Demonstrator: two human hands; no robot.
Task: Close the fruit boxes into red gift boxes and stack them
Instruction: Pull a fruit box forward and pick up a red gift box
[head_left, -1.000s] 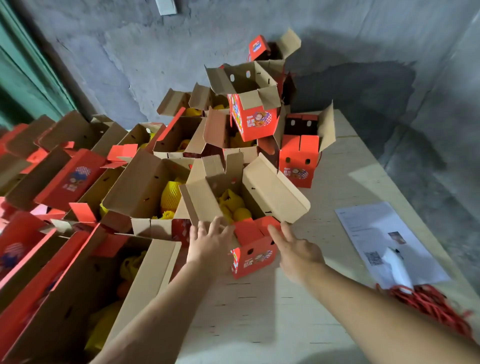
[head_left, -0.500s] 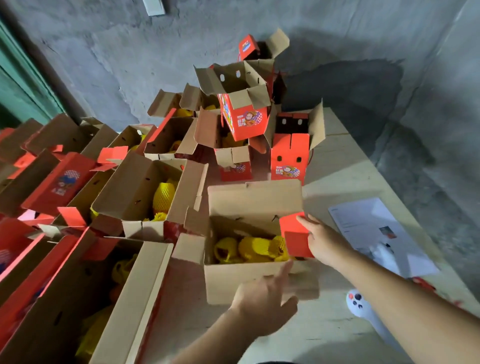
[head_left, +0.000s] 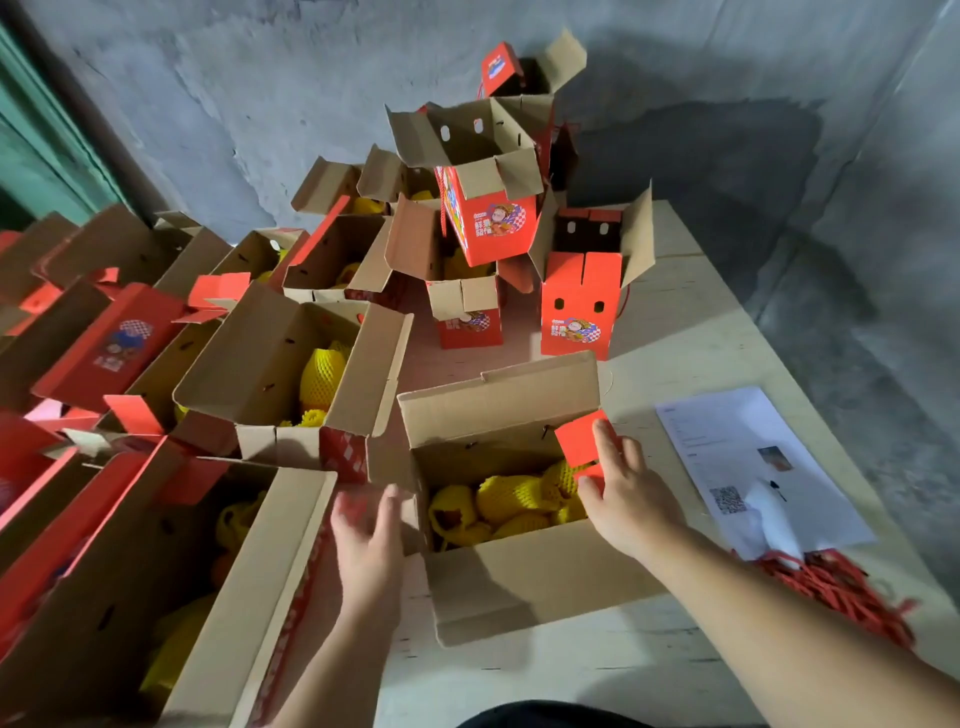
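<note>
At nine o'clock, open red gift boxes (head_left: 249, 384) crowd the wooden table (head_left: 691, 332), net-wrapped fruit showing inside. Toward six o'clock the left hand (head_left: 366, 540) hovers with fingers spread loosely, holding nothing, just beside the nearest open box (head_left: 524, 577). Yellow foam-netted fruit (head_left: 509, 501) lies inside it. At three o'clock of that box, the right hand (head_left: 626, 499) grips the red side flap (head_left: 584, 441). Farther right lie a printed sheet (head_left: 748, 457) and red cords (head_left: 831, 587).

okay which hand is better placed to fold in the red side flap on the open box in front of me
The right hand. Its fingers already touch the red flap at the right end of the open box. The left hand is at the box's opposite end, blurred, gripping nothing visible.
</note>
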